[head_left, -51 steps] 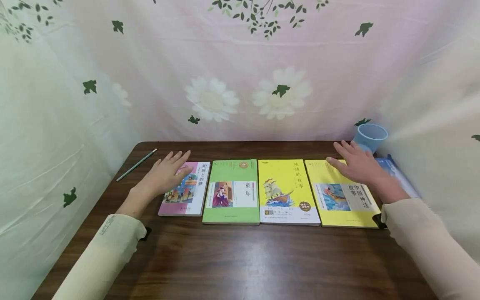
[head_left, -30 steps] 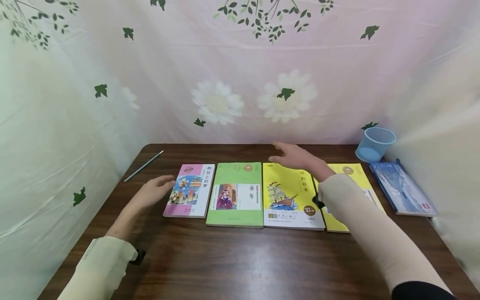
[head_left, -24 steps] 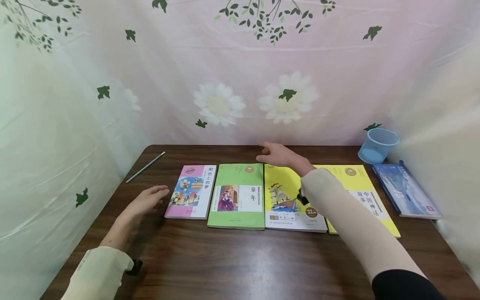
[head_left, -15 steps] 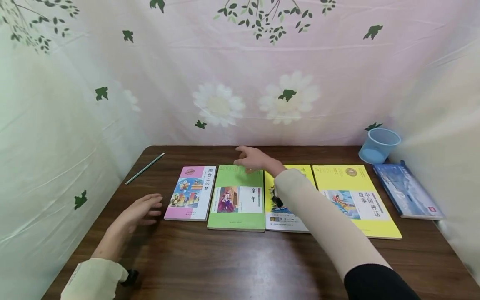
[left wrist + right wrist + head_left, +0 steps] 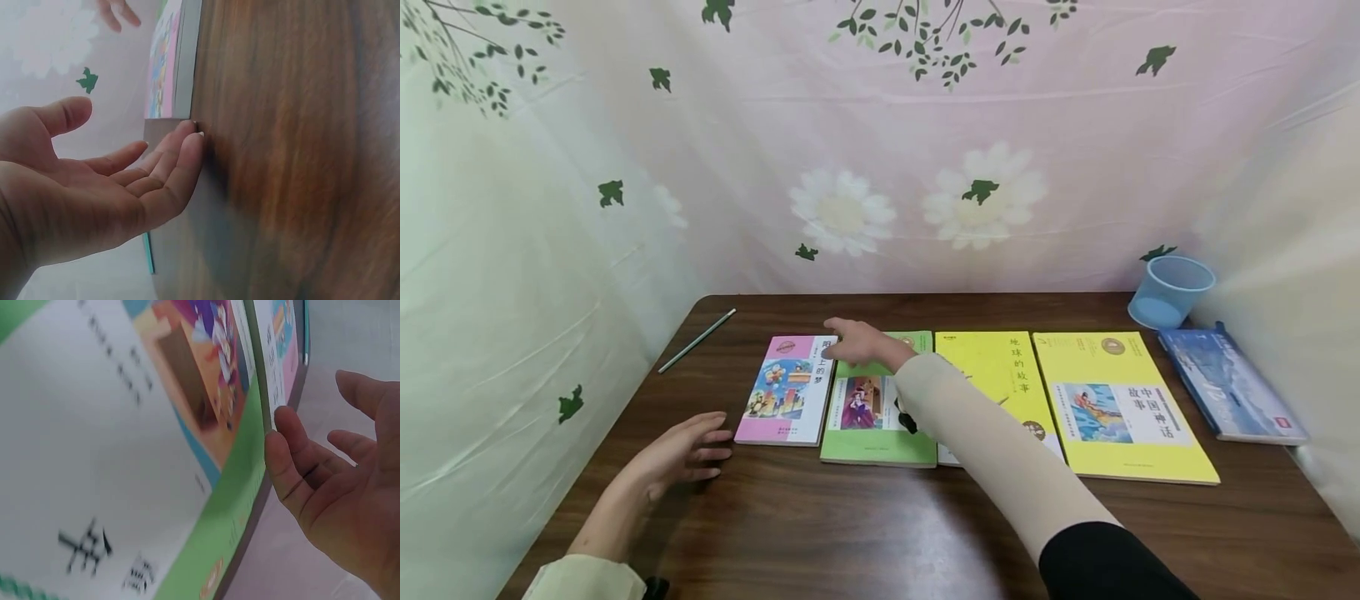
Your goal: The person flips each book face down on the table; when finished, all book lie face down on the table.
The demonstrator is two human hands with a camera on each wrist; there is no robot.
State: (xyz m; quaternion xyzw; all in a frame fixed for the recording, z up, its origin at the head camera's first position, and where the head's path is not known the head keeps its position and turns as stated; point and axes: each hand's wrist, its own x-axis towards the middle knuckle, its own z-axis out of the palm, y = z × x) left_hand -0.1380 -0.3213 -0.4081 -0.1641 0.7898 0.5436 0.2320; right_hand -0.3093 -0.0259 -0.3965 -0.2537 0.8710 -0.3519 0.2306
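Observation:
My right hand (image 5: pixel 861 342) hovers over the far part of the green book (image 5: pixel 880 448), its fingers loosely bent and pointing left at the edge of the pink-and-white book (image 5: pixel 778 392). In the right wrist view nothing sits between the fingers (image 5: pixel 287 465), which overlap the green book's edge. Low over the table, just left of the pink-and-white book's near corner, my left hand (image 5: pixel 681 454) is relaxed and holds nothing. The left wrist view has its thumb apart from slightly curved fingers (image 5: pixel 181 175). A yellow ship-cover book (image 5: pixel 981 354) lies partly hidden under the right sleeve.
Another yellow book (image 5: pixel 1138 454) continues the row on the right, followed by a blue book (image 5: pixel 1232 387). Behind that one stands a light-blue cup (image 5: pixel 1168 292). A thin pencil-like stick (image 5: pixel 696 342) lies at the far left of the wooden table (image 5: pixel 820 533). Printed fabric hangs around the back and sides.
My right hand has swept left from above the rightmost yellow book to above the green one. My left hand has drawn back from over the pink-and-white book toward me. The books lie as before.

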